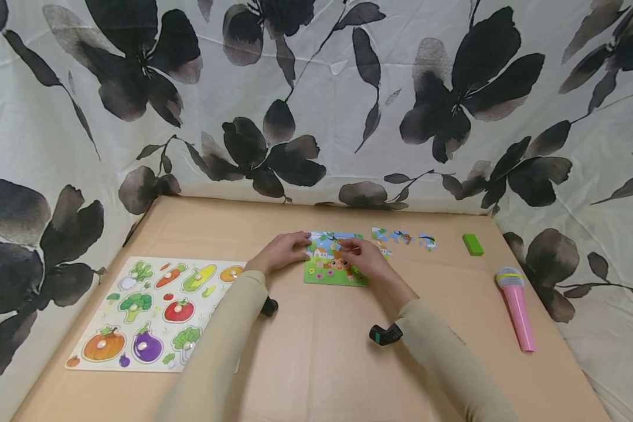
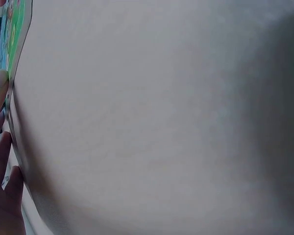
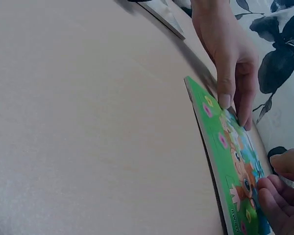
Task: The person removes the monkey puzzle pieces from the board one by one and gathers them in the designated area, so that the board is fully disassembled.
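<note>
Puzzle board (image 1: 337, 264) sits flat near the middle of the desk (image 1: 316, 351), between the person's two hands. Starting from the left, a white vegetable board (image 1: 157, 313) lies under the left forearm's reach, probably put to that side so it stays out of the work. Next comes the left hand (image 1: 279, 252), its thumb and fingers set against the puzzle board's left edge and far corner, I'd guess to keep it from sliding. The picture faces the person: green grass along the near edge, sky along the far one, so its top points away. From where I stand its long axis seems to run left to right, though the slanted view leaves some doubt. Over the right part, the right hand (image 1: 368, 258) hovers with thumb and fingertips drawn close; I cannot tell whether they pinch a piece or touch the board. Just past that side lie loose pieces (image 1: 402, 237), likely spread there for the right hand to reach easily. Further right rests a green block (image 1: 472, 245), then a pink microphone (image 1: 517, 310), mesh end away from the person; both look merely parked.
</note>
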A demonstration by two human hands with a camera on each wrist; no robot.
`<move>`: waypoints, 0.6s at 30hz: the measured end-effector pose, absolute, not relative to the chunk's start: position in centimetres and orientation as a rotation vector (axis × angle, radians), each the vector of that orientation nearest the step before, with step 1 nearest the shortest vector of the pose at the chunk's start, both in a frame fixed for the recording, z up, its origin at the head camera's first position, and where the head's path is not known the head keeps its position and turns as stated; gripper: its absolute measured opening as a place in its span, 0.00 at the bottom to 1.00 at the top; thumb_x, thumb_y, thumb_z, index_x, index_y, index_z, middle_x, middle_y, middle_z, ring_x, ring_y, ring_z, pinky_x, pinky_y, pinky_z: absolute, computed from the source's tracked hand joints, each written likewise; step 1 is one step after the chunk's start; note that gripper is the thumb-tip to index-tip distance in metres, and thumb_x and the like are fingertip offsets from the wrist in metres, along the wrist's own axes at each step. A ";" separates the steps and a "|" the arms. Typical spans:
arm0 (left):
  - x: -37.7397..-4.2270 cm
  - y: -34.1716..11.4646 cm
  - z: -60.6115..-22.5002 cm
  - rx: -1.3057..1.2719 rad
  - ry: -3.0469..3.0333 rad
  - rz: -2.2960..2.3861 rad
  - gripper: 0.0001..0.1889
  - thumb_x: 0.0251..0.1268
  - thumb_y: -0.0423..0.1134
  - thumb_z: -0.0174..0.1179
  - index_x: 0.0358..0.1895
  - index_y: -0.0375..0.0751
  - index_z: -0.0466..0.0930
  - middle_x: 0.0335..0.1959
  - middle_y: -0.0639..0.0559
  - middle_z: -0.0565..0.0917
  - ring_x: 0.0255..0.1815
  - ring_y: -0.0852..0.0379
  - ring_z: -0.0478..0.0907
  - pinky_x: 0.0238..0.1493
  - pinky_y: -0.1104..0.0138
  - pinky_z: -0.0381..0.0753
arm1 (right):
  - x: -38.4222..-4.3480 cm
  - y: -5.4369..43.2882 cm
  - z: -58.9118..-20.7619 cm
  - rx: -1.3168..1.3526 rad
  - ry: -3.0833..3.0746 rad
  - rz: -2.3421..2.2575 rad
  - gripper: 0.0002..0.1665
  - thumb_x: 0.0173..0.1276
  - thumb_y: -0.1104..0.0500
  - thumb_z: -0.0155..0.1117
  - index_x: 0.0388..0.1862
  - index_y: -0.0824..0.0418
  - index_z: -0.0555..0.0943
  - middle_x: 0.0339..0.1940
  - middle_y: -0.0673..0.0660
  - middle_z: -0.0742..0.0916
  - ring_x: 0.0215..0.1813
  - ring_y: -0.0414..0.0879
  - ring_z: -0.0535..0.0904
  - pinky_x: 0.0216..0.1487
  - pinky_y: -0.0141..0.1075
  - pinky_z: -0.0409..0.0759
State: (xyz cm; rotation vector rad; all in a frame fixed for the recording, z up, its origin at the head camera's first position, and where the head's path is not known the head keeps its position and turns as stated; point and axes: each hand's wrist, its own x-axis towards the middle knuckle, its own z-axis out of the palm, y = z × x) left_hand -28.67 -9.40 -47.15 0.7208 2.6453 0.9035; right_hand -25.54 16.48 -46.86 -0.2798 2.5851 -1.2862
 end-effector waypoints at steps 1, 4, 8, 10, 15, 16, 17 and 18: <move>-28.7 -9.4 -47.1 0.719 2.643 0.906 0.25 0.66 0.45 0.64 0.63 0.38 0.77 0.73 0.50 0.67 0.76 0.51 0.58 0.75 0.57 0.55 | -25.5 16.5 -46.8 -0.283 2.585 -1.283 0.21 0.73 0.58 0.60 0.62 0.62 0.77 0.49 0.57 0.85 0.49 0.49 0.81 0.45 0.41 0.81; -28.7 -9.4 -47.2 0.727 2.640 0.914 0.24 0.66 0.44 0.65 0.62 0.38 0.78 0.73 0.50 0.67 0.76 0.50 0.58 0.75 0.56 0.55 | -25.5 16.5 -47.1 -0.294 2.589 -1.282 0.21 0.73 0.58 0.59 0.62 0.62 0.77 0.50 0.58 0.85 0.47 0.49 0.82 0.43 0.41 0.80; -28.7 -9.4 -47.3 0.732 2.643 0.914 0.24 0.66 0.45 0.65 0.62 0.38 0.78 0.73 0.50 0.67 0.76 0.50 0.58 0.75 0.56 0.55 | -25.4 16.7 -47.7 -0.321 2.592 -1.281 0.21 0.72 0.60 0.60 0.62 0.64 0.77 0.50 0.58 0.85 0.49 0.50 0.82 0.43 0.40 0.80; -28.7 -9.4 -47.4 0.738 2.647 0.910 0.24 0.66 0.44 0.65 0.62 0.38 0.78 0.73 0.49 0.67 0.75 0.50 0.58 0.75 0.56 0.55 | -25.5 16.7 -47.8 -0.329 2.577 -1.286 0.21 0.71 0.62 0.61 0.62 0.64 0.77 0.50 0.58 0.85 0.50 0.50 0.82 0.46 0.41 0.81; -28.7 -9.4 -47.4 0.743 2.652 0.906 0.24 0.65 0.45 0.65 0.62 0.38 0.78 0.73 0.50 0.67 0.75 0.50 0.58 0.75 0.57 0.55 | -25.4 16.8 -47.7 -0.341 2.568 -1.285 0.22 0.69 0.64 0.63 0.62 0.65 0.76 0.50 0.59 0.84 0.51 0.51 0.80 0.48 0.41 0.81; -28.7 -9.4 -47.4 0.739 2.651 0.908 0.25 0.65 0.45 0.65 0.62 0.38 0.78 0.73 0.50 0.67 0.75 0.51 0.58 0.75 0.57 0.55 | -25.4 16.8 -47.7 -0.343 2.568 -1.288 0.23 0.69 0.64 0.63 0.62 0.65 0.76 0.50 0.59 0.84 0.51 0.51 0.80 0.48 0.41 0.81; -28.7 -9.4 -47.4 0.738 2.651 0.909 0.25 0.65 0.45 0.65 0.62 0.38 0.78 0.73 0.50 0.67 0.75 0.51 0.58 0.75 0.57 0.55 | -25.4 16.8 -47.7 -0.344 2.570 -1.292 0.23 0.69 0.65 0.63 0.62 0.65 0.76 0.50 0.59 0.84 0.51 0.51 0.80 0.48 0.41 0.81; -28.7 -9.4 -47.4 0.734 2.649 0.910 0.25 0.65 0.45 0.65 0.62 0.38 0.78 0.73 0.50 0.67 0.75 0.51 0.58 0.75 0.57 0.55 | -25.4 16.8 -47.7 -0.348 2.571 -1.295 0.23 0.68 0.65 0.64 0.62 0.66 0.76 0.50 0.60 0.83 0.51 0.51 0.80 0.48 0.41 0.81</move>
